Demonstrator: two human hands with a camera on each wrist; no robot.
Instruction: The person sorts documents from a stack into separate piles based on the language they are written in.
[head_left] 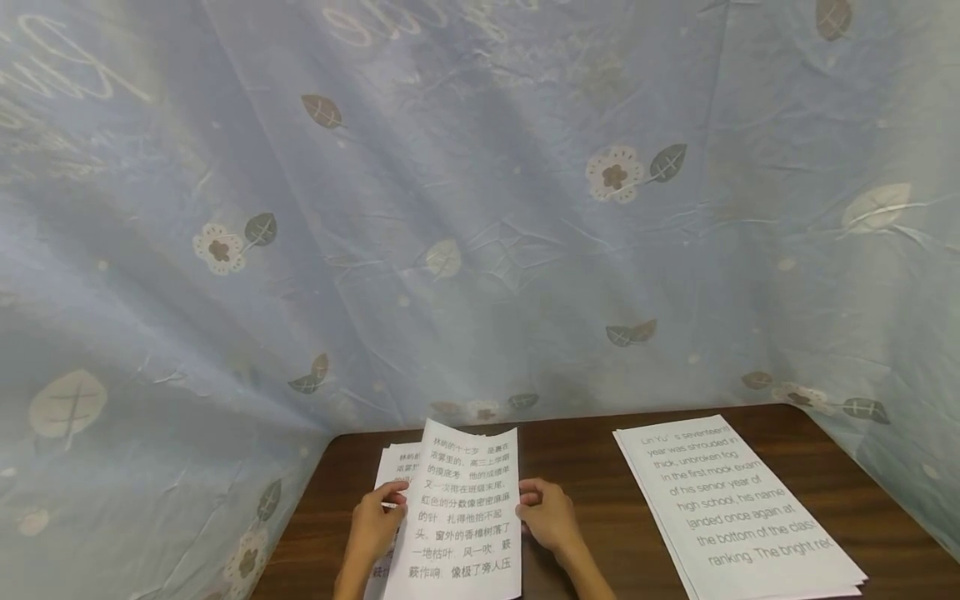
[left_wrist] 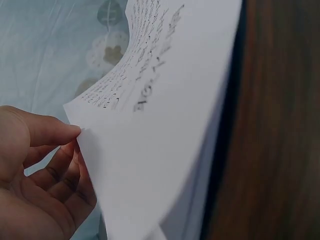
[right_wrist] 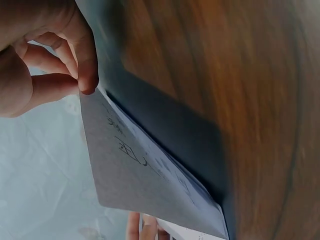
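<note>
A sheet of paper [head_left: 465,508] with printed Chinese text is raised over the table, its top edge bowed. My left hand [head_left: 377,521] pinches its left edge between thumb and fingers; the left wrist view shows the thumb [left_wrist: 65,134] on the printed side. At the opposite edge, my right hand [head_left: 551,515] pinches the same sheet, with thumb and forefinger meeting at its edge in the right wrist view. Beneath and to the left lies a stack of papers [head_left: 392,463] with similar text, mostly covered by the raised sheet.
On the right of the dark brown wooden table [head_left: 577,450] lies another paper stack [head_left: 738,517] with large English print, its sheets slightly fanned. A pale blue curtain [head_left: 517,317] with leaves and flowers hangs behind the table and along its sides.
</note>
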